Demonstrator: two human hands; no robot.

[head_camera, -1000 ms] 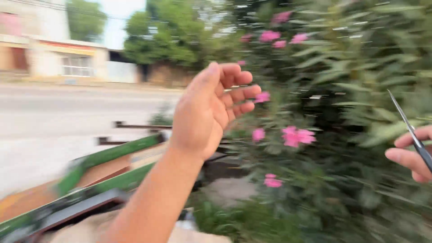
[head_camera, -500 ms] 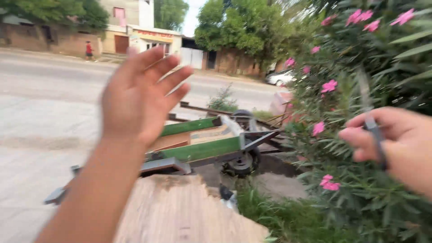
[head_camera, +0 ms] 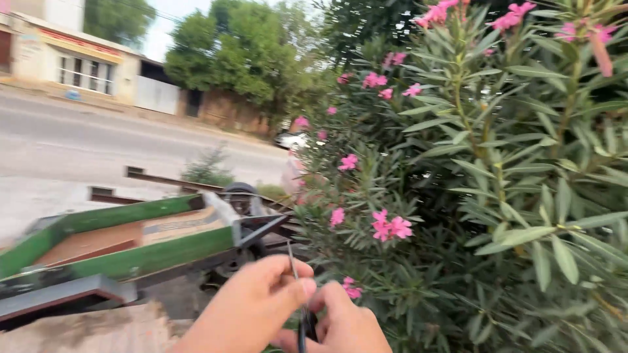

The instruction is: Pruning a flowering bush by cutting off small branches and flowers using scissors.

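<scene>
Both of my hands meet at the bottom middle of the view. My right hand (head_camera: 347, 323) grips the dark handles of a pair of scissors (head_camera: 292, 265), whose thin metal blades point straight up. My left hand (head_camera: 252, 307) closes on the scissors from the left, thumb and fingertips pinched on the blades just above the handles. Directly behind and to the right stands a tall bush (head_camera: 497, 176) with long narrow green leaves and pink flowers (head_camera: 390, 225). The nearest blooms are just above my hands.
A green-sided trailer (head_camera: 124, 245) with a brown bed and a black wheel (head_camera: 239, 196) stands at the left. A rough wooden slab (head_camera: 85, 330) lies at the bottom left. Beyond are a paved road (head_camera: 78, 147), buildings, trees and a white car (head_camera: 292, 139).
My raised, open left hand has dropped to the bottom middle and closed on the scissors. My right hand has brought the scissors in from the right edge. The view has swung towards the bush.
</scene>
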